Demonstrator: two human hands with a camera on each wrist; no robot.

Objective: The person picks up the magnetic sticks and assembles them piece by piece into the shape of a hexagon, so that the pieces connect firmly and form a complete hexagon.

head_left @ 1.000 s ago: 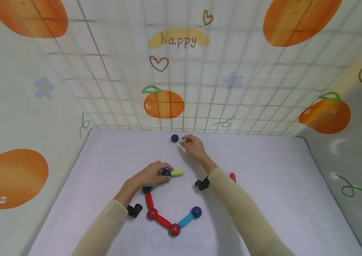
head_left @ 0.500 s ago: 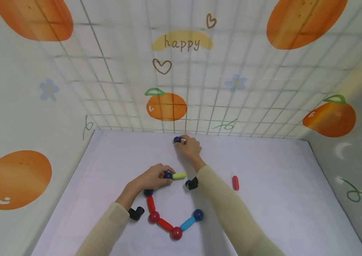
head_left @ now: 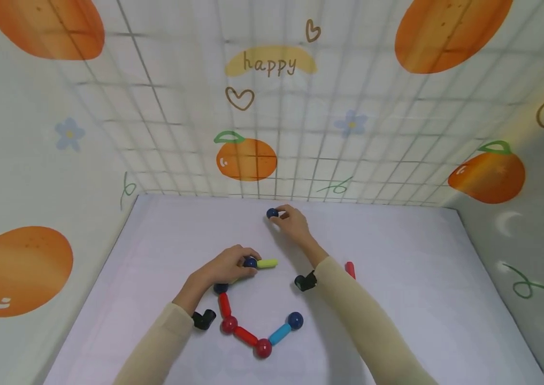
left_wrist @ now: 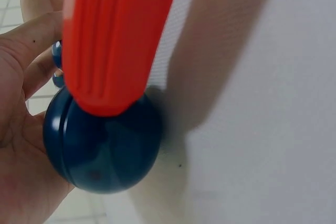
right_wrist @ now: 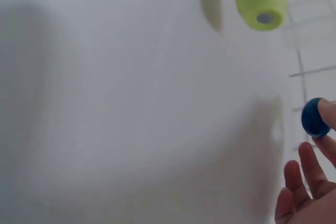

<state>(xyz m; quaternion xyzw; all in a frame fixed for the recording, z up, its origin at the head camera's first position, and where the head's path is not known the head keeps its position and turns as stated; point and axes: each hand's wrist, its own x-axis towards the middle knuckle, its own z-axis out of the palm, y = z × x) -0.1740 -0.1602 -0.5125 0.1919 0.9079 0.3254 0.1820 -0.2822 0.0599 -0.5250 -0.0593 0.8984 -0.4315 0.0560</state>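
My left hand (head_left: 228, 264) grips a dark blue ball (head_left: 251, 262) from which a yellow-green rod (head_left: 267, 263) sticks out to the right. Farther back, my right hand (head_left: 293, 223) pinches another dark blue ball (head_left: 272, 213) between thumb and finger; the right wrist view shows the same ball (right_wrist: 315, 118) at the fingertips. Beneath the left hand, a blue ball (head_left: 221, 287) begins a chain: a red rod (head_left: 224, 305), a red ball (head_left: 229, 324), a second red rod (head_left: 245, 336), another red ball (head_left: 263, 348), a light blue rod (head_left: 280, 334) and a blue ball (head_left: 296, 321). Part of this chain is hidden by the left hand.
A loose red rod (head_left: 350, 269) lies right of the right forearm, partly covered by its sleeve. Black wrist cameras (head_left: 204, 320) sit at both wrists. A patterned curtain (head_left: 300, 160) rises behind the white table (head_left: 406, 256).
My right hand has reached the far blue ball, taken hold of it and shifted it slightly right. The left hand stays on its ball; the chain keeps its place.
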